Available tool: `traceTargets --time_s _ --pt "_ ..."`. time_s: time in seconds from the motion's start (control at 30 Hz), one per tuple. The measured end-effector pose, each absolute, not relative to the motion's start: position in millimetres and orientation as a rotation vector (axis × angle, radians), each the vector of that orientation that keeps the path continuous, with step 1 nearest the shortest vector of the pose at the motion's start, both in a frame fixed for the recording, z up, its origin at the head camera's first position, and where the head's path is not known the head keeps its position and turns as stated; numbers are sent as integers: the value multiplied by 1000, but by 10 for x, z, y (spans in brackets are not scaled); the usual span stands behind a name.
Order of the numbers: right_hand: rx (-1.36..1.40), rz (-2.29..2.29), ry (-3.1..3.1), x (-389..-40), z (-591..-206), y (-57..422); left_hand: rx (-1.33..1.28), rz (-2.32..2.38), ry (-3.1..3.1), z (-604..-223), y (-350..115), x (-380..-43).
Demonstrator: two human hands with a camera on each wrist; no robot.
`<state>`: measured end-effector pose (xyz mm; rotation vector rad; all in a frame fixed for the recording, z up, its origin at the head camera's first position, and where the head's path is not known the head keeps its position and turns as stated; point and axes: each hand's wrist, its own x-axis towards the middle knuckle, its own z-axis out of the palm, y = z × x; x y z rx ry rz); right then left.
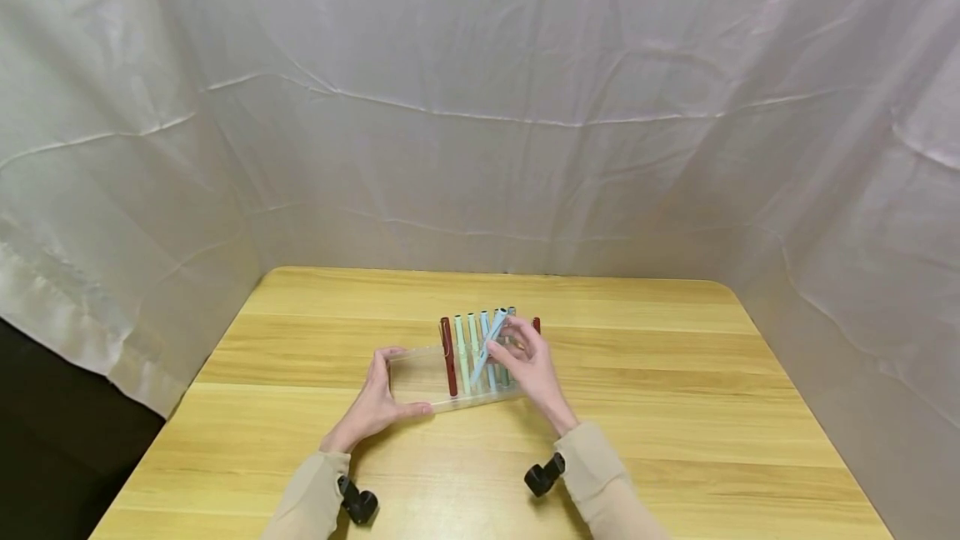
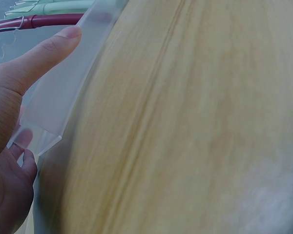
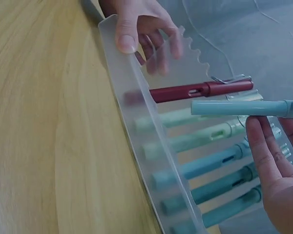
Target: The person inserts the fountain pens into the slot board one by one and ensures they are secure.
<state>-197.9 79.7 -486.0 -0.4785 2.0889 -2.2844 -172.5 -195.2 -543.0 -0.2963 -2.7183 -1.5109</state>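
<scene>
A clear plastic pen rack (image 1: 444,407) with a notched back wall stands on the table. My left hand (image 1: 375,402) holds its left end, thumb on the front wall and fingers at the back. My right hand (image 1: 536,369) pinches a light blue pen (image 3: 224,107) above the rack, tilted across the pens below. In the rack lie a dark red pen (image 3: 185,92), two pale green pens (image 3: 200,139), a blue pen (image 3: 200,165) and darker teal pens (image 3: 224,185). Another dark red pen (image 1: 536,323) shows at the right, partly hidden behind my right hand.
The wooden table (image 1: 675,407) spreads around the rack on all sides. A pale cloth curtain (image 1: 480,148) hangs behind it and along both sides. On each sleeve sits a small black wrist camera (image 1: 543,475).
</scene>
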Motion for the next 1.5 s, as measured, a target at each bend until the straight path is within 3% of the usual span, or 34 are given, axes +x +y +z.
traceTargets --time_s 0.83,1.5 --pt "-654 -2190 2104 -1966 -4899 470 -304 -1509 -2695 -5446 -1950 -1739" --pt "-740 -1867 2515 -1861 -4929 280 -326 -1512 -2693 -5436 -1955 -1735"
